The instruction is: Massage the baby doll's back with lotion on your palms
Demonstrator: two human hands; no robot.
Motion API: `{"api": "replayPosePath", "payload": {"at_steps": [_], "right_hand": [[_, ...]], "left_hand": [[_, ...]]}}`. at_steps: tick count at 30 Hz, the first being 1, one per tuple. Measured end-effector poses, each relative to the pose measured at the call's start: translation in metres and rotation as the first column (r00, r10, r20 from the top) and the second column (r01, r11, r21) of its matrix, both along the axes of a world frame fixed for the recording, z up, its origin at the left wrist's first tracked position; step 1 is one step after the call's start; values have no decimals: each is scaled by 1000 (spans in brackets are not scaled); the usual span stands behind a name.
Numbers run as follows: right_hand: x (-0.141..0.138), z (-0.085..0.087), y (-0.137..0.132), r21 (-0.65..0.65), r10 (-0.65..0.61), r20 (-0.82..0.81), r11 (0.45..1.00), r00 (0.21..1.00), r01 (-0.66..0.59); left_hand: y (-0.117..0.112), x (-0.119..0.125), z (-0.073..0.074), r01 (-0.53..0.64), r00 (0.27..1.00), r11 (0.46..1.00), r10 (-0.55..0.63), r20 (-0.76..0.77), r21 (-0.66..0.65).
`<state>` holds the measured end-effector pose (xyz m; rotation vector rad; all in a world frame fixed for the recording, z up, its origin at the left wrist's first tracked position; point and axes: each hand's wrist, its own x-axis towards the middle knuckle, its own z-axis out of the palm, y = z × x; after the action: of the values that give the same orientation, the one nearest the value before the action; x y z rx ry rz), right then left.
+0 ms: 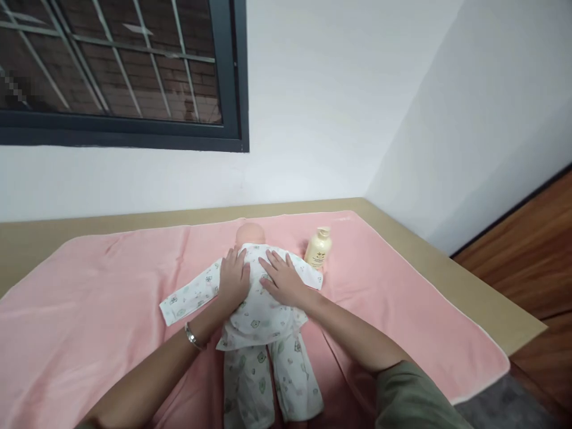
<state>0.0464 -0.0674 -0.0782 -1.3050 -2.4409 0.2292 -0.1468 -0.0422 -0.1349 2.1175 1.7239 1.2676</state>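
Note:
A baby doll [263, 319] lies face down on a pink blanket [120, 280], its bald head [250, 233] toward the wall. It wears a white printed top and matching trousers [295, 375]. My left hand [233, 279] rests flat on the left side of the doll's upper back, fingers stretched out. On the right side of the back lies my right hand [282, 277], palm down with the fingers spread. Neither hand holds anything. The doll's sleeves reach out to both sides. Just beyond the right sleeve stands a cream pump bottle [318, 247].
The blanket covers most of a wooden table [487, 298], whose right edge drops off to a grey floor [504, 408]. A white wall [308, 119] rises behind, with a dark-framed barred window [236, 77] at upper left. Brown wood panelling [531, 274] stands at the right.

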Motion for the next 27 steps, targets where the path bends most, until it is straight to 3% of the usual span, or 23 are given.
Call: {"api": "replayPosePath", "payload": {"at_steps": [3,5,6,8,9,11,13,14,16,18,21,25,27], "right_hand": [[37,18,-7,79,-77,-88,993,993,84],[67,37,-4,198,-148,-195,962,970,186],[81,46,0,257,-190,-244,933,951,253],[104,62,12,349,-287,-324,849,901,396],[111,67,19,372,-330,-356,809,874,456],[116,69,33,385,-378,-349,777,858,499],[113,61,43,385,-388,-283,792,877,474],[110,55,47,388,-384,-250,801,889,456],[106,39,52,408,-376,-230,800,897,440],[104,25,56,444,-364,-281,771,888,457],[103,12,62,485,-329,-381,724,864,490],[99,9,63,487,-323,-433,702,842,520],[98,12,62,468,-344,-435,703,832,536]], "left_hand": [[-18,-1,7,68,996,994,-73,-53,-90],[-39,9,22,170,984,975,-177,-35,-146],[-49,19,34,269,962,946,-274,-3,-183],[-61,49,62,517,856,816,-488,173,-258],[-61,66,78,586,802,762,-499,328,-274],[-45,101,105,696,631,658,-369,682,-287],[-14,128,124,768,379,562,-11,925,-307],[3,137,130,795,268,514,182,946,-323],[34,150,135,830,90,473,411,907,-296],[54,156,133,832,28,479,466,884,-279],[63,162,126,824,14,495,468,883,-276],[50,158,119,831,21,478,485,874,-285],[38,146,116,849,45,437,500,865,-297]]}}
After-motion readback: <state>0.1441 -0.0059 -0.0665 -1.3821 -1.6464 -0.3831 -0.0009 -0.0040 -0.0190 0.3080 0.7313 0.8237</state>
